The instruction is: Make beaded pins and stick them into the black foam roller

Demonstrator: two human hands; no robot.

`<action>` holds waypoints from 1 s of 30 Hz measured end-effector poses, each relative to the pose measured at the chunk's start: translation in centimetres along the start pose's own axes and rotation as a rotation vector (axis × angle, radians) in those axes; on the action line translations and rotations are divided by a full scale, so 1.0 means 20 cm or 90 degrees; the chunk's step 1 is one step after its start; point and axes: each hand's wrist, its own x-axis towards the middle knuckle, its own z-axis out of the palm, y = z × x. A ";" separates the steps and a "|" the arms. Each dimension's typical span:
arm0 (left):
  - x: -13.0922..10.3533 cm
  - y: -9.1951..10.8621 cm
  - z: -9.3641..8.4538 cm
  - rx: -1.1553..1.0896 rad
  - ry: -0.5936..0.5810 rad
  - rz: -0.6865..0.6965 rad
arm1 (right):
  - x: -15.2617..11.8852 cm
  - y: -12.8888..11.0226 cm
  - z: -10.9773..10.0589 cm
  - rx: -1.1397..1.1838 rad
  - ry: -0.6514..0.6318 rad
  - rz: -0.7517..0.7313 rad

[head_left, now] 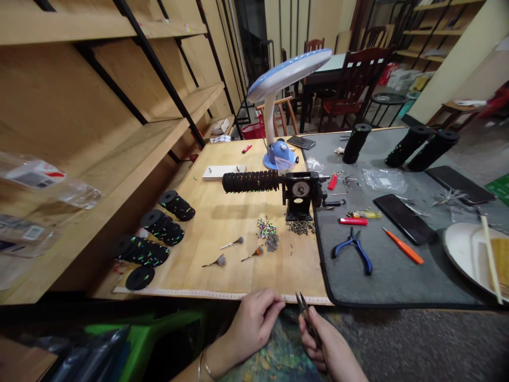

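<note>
My right hand (328,342) grips a pair of dark thread snips (305,310), blades pointing up and slightly apart, just below the table's front edge. Beside it my left hand (256,318) has its fingers pressed together at the edge; anything between the fingertips is hidden. Farther back stands a black winding machine (300,197) with a dial and crank. A row of black ribbed discs (250,182) sits on its shaft. Coloured beads (266,228), small grey metal pieces (272,243) and brassy bits (301,228) lie in front, near several small feathery tufts (237,241).
Black spools (145,250) line the table's left side. On the grey mat (369,281) lie blue-handled pliers (353,250), an orange tool (403,246), a red lighter (353,221) and a dark phone (404,218). A plate (457,241) stands right, a lamp (274,151) behind.
</note>
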 end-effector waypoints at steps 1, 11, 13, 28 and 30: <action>0.00 0.00 0.00 0.002 -0.003 0.007 | 0.00 0.00 0.00 0.005 0.003 -0.002; 0.00 0.01 0.00 0.023 -0.058 0.035 | -0.01 -0.03 0.01 0.042 0.022 -0.011; 0.01 0.01 -0.01 0.022 -0.068 0.040 | -0.01 -0.02 0.00 0.042 0.026 -0.012; 0.03 0.04 0.01 0.060 -0.159 0.132 | -0.02 0.10 -0.11 0.014 0.077 -0.015; 0.04 0.04 0.01 0.071 -0.174 0.162 | -0.03 0.11 -0.12 0.003 0.087 -0.014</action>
